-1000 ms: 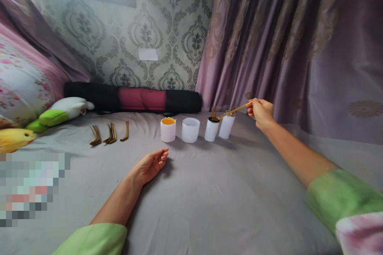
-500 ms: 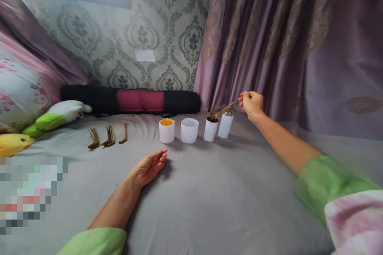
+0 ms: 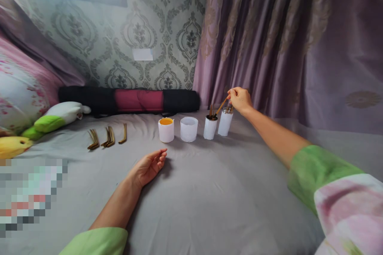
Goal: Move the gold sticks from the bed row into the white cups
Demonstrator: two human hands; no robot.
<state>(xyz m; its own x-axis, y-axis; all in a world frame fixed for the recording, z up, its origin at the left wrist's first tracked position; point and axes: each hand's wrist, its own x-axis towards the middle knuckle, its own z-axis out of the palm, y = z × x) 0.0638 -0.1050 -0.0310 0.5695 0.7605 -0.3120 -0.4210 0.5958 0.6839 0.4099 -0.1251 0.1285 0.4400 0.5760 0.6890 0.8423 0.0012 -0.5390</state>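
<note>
My right hand pinches the upper end of a thin brown stick. The stick slants down to the mouth of a narrow white container with a dark rim, where other brown sticks stand. Just behind and to its right is a similar white container holding more sticks, partly behind my hand. My left hand rests palm-sideways on the grey sheet, fingers loosely curled and holding nothing. Beyond it stand a white tub with yellow-orange inside and a translucent whitish tub.
Several bent brownish-gold pieces lie in groups on the grey sheet at left. A black and maroon roll lines the wall. Plush toys are at far left; a purple curtain hangs behind my right hand.
My right hand has moved left and slightly up, tilting the stick steeper; its lower end stays at the dark-rimmed container. My left hand keeps its place.
</note>
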